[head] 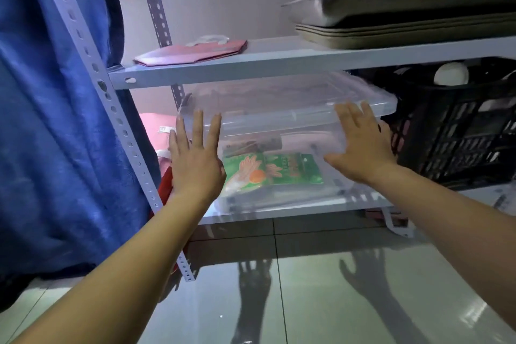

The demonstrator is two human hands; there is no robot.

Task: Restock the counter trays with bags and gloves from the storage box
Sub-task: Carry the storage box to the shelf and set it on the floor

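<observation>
Left hand (pixel 195 165), right hand (pixel 360 139) flat-fingered, gripping nothing, flank clear lidded plastic storage box (pixel 279 120) mid-frame, likely to slide it off shelf.

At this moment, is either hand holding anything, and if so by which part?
Nothing is gripped. The left hand and right hand lie open, fingers straight, at the front corners of the clear storage box.

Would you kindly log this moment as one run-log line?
stage: reaching | left hand: open, at clear plastic storage box | right hand: open, at box | lid: on | box: on lower shelf
</observation>
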